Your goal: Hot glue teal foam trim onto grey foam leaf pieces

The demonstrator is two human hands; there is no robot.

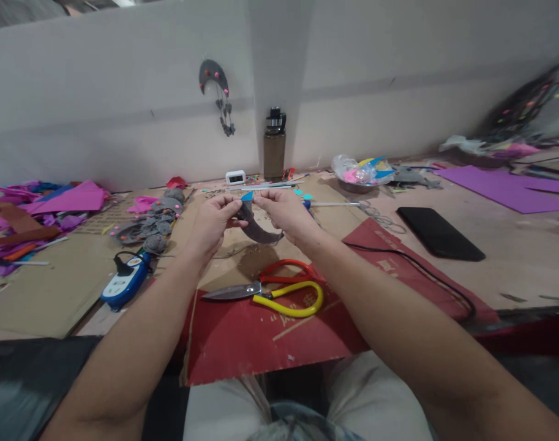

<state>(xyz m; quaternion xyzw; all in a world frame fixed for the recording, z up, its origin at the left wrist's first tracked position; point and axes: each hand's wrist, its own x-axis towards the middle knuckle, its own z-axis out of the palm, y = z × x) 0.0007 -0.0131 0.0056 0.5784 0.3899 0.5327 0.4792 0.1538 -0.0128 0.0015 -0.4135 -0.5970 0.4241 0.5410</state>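
Note:
Over the middle of the table, both my hands hold a grey felt crescent [259, 233] with a small blue felt piece [247, 196] at its upper end. My left hand [217, 220] pinches that end from the left, fingers closed. From the right, my right hand [281, 211] grips the blue piece with closed fingertips. The crescent curves down and right beneath my fingers, its lower tip by the right hand. Below them, scissors [265, 288] with one red and one yellow handle lie partly open on a red cardboard sheet [242, 343].
Left are a blue-and-white power strip [127, 280], grey yarn and felt pieces [153, 223], and pink felt [72, 205]. A bottle [274, 147] stands at the wall. To the right lie a black phone [439, 233], a cable [417, 263], a filled bowl [359, 184] and purple felt [504, 190].

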